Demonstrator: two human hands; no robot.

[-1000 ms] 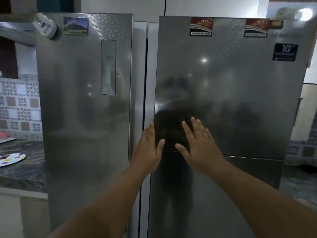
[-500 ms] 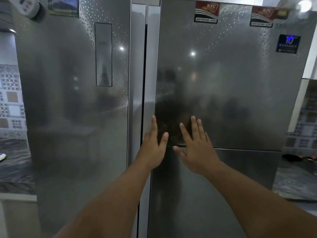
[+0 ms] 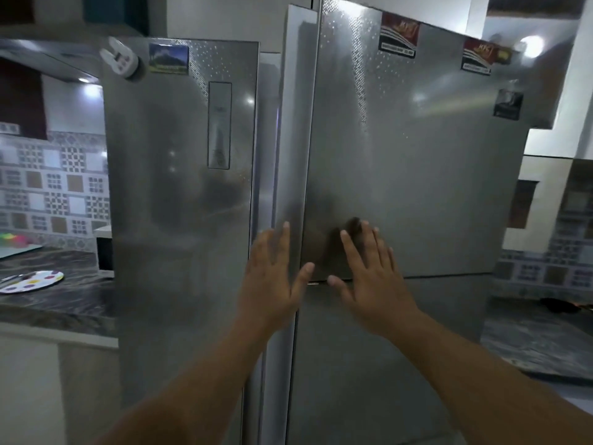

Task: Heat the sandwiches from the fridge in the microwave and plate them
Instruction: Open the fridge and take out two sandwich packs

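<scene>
Now the view has pulled back from half a second ago: the counter (image 3: 57, 303) on the left, with the spotted plate (image 3: 30, 281) on it, is back in sight, and what looks like the white microwave (image 3: 104, 252) shows at the fridge's left edge. Your hands have barely shifted against the fridge (image 3: 401, 187). They sit where they were, at the seam where the upper right door meets the lower one. So nothing has opened yet, and the task is at its very start.

Your left hand (image 3: 272, 281) is spread flat, fingers straight, over the vertical gap between the two doors. Whether it touches the metal, you cannot tell from this blurred view. Your right hand (image 3: 373, 277) is also spread, fingers straight, and looks pressed on the right door, with its own dark reflection at the fingertips. Neither hand grips anything.

The sandwiches are not visible. By my reckoning they lie behind these shut doors, straight ahead of your palms. You will probably need an edge to pull on.
</scene>
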